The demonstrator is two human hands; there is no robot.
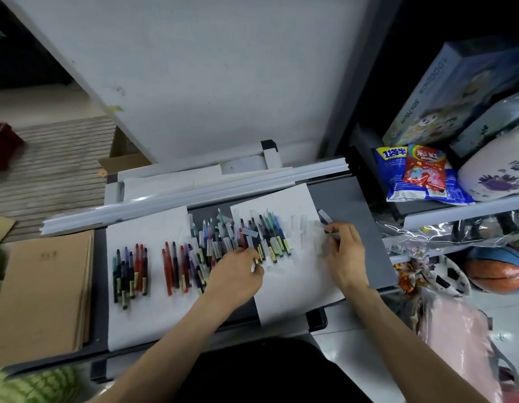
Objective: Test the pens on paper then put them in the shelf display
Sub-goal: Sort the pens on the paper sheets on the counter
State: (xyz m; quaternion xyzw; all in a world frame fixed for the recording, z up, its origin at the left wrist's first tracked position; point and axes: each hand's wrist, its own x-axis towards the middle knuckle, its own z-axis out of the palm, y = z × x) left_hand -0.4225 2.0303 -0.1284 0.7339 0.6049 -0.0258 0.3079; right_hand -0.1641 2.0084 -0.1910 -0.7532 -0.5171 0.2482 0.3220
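1. The pens (217,242) lie at centre frame across two paper sheets. Sorted colour groups (130,271) sit on the left sheet (142,321), a loose heap lies between the sheets, and a row (270,237) sits on the right sheet (293,298).
2. Judgement: the grouping likely separates tested pens from untested ones.
3. Faint strokes mark the right sheet beside the right hand, so it probably serves as the test surface.
4. Left hand (238,271), lower centre: palm down, fingers curled, apparently pinching a white-tipped pen (253,267) at the heap's edge. Blur limits certainty.
5. Right hand (344,251), right of centre: fingers curled round a clear-capped pen (325,217), held low and slanted over the sheet.
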